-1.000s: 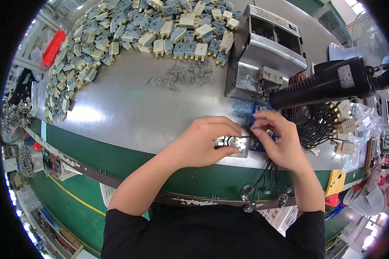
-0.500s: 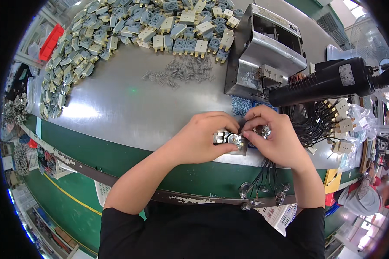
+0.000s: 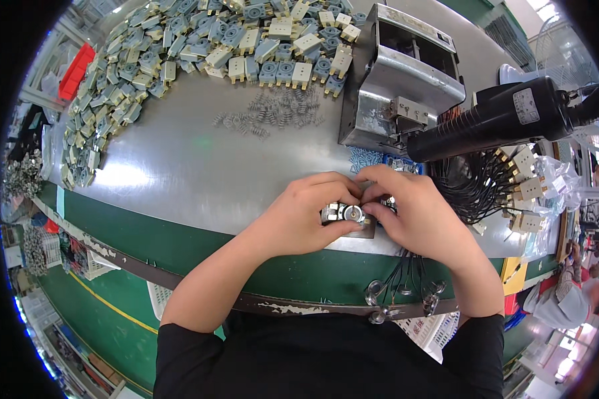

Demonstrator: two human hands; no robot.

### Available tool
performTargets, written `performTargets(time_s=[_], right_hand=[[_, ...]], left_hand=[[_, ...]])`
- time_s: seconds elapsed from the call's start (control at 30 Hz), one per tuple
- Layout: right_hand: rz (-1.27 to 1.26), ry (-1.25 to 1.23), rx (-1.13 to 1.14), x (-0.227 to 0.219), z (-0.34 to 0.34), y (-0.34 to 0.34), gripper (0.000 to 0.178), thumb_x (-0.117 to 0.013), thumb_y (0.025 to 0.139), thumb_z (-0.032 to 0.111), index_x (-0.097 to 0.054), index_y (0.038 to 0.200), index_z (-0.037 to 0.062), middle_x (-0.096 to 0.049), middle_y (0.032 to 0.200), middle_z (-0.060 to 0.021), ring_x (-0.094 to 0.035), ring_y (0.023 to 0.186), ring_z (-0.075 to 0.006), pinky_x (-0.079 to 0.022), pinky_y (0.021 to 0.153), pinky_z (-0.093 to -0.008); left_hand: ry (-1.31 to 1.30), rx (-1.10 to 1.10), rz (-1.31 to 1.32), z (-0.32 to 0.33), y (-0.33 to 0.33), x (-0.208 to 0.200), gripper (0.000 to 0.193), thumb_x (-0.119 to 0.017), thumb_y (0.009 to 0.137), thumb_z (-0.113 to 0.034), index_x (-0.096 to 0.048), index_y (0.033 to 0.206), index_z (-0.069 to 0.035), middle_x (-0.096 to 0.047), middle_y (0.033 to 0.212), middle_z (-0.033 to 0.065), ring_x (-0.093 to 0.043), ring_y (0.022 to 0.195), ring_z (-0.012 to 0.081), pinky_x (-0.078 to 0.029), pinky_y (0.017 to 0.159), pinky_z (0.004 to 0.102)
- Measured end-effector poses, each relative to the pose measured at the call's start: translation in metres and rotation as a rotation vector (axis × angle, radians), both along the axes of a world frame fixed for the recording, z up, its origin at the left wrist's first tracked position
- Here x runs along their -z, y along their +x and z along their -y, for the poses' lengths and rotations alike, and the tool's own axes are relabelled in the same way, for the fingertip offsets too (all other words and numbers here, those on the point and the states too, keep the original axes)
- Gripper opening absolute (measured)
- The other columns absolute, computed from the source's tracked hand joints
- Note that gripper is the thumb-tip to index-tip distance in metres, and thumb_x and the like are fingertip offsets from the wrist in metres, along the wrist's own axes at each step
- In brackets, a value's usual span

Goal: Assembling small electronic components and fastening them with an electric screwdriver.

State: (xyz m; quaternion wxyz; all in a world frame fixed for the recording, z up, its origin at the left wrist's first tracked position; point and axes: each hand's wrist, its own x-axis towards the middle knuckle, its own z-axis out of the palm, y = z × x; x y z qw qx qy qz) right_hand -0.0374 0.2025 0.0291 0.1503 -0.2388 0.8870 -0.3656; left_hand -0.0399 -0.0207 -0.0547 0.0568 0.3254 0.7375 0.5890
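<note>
Near the front edge of the steel tabletop, my left hand is closed around a small part with a pale body and a round silver disc on top. Its thumb lies along the near side, the fingers along the far side. My right hand meets it from the right, thumb and fingertips pinched together right at the disc. What they pinch is hidden. Some shiny metal bits show under the right fingers; I cannot tell whether they are held. Beneath the part is a small flat metal plate.
Several loose springs lie beyond my hands, before a large heap of grey-and-cream switch housings. To the right are blue screws, a metal fixture, a black cylindrical tool and black wires. Wired metal cups hang over the front edge.
My right hand has moved left, bringing its fingertips up against the part. The left hand keeps its hold. The whole view has shifted slightly.
</note>
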Motion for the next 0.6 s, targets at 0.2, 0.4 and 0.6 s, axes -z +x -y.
performTargets(time_s=[0.2,0.4,0.6], right_hand=[[-0.1,-0.069,0.059,0.013,-0.002,0.013,0.04,-0.074,0.085,-0.005,-0.065,0.123,0.0024,-0.076,0.098,-0.0149,-0.076,0.091,-0.0329,-0.059,0.082,-0.0397],[-0.279,-0.05,0.142,0.03,-0.006,0.022,0.034,-0.081,0.082,0.002,-0.067,0.112,0.0034,-0.076,0.093,-0.0121,-0.075,0.086,-0.0321,-0.057,0.076,-0.0392],[-0.501,-0.246,0.182,0.029,-0.037,0.016,0.035,-0.083,0.084,0.009,-0.065,0.113,0.0031,-0.073,0.093,-0.0107,-0.072,0.085,-0.0272,-0.055,0.074,-0.0385]], left_hand=[[-0.028,0.015,0.062,-0.001,-0.001,-0.006,0.036,-0.091,0.076,-0.01,-0.073,0.106,-0.002,-0.074,0.114,0.0151,-0.073,0.107,0.0336,-0.058,0.093,0.0401],[-0.005,0.013,0.001,-0.002,0.001,-0.002,0.039,-0.089,0.077,-0.008,-0.075,0.113,-0.002,-0.074,0.117,0.014,-0.072,0.108,0.0331,-0.058,0.095,0.0411],[-0.045,0.074,-0.037,0.002,-0.004,-0.003,0.033,-0.086,0.079,-0.007,-0.079,0.111,-0.005,-0.074,0.119,0.0122,-0.074,0.106,0.0319,-0.06,0.091,0.0404]])
